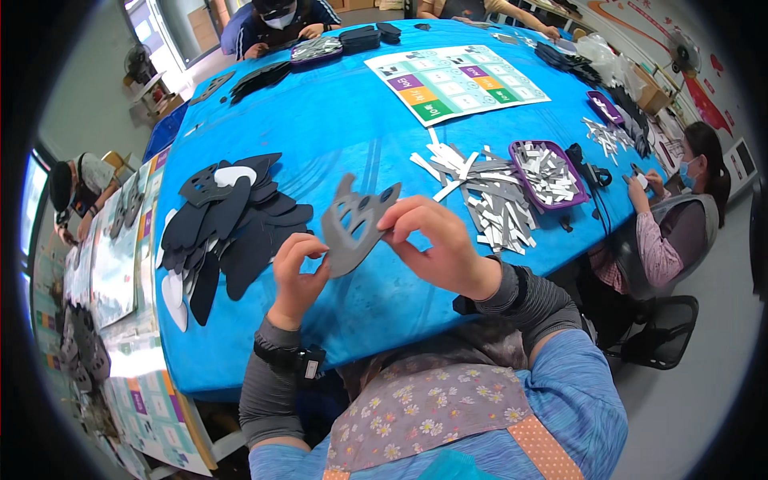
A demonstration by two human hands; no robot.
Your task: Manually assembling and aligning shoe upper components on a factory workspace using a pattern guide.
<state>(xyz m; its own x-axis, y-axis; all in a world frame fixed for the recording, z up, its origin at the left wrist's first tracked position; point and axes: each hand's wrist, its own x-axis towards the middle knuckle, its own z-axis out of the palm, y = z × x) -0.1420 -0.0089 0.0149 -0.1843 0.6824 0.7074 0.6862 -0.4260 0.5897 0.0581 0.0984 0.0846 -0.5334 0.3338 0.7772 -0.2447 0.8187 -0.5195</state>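
I hold a flat grey cut-out piece point(350, 258), shaped like a shoe upper with several openings, above the near part of the table. The thumb and fingers of my left hand point(296, 276) pinch its lower left edge. My right hand point(440, 244) pinches its right edge, close to a small dark spot or hole near the tip. To the left lies a loose heap of dark, sole-shaped pieces point(268, 252), with a few white pieces point(174, 298) among them. Right of my hands is a pile of grey and white strips point(500, 212).
The table has a blue cover point(336, 144). A purple basket point(586, 198) of short strips stands at the right, beside black cables. A printed colour chart point(436, 112) lies farther back. Co-workers sit around, one at right point(672, 232). A second table point(120, 320) stands left.
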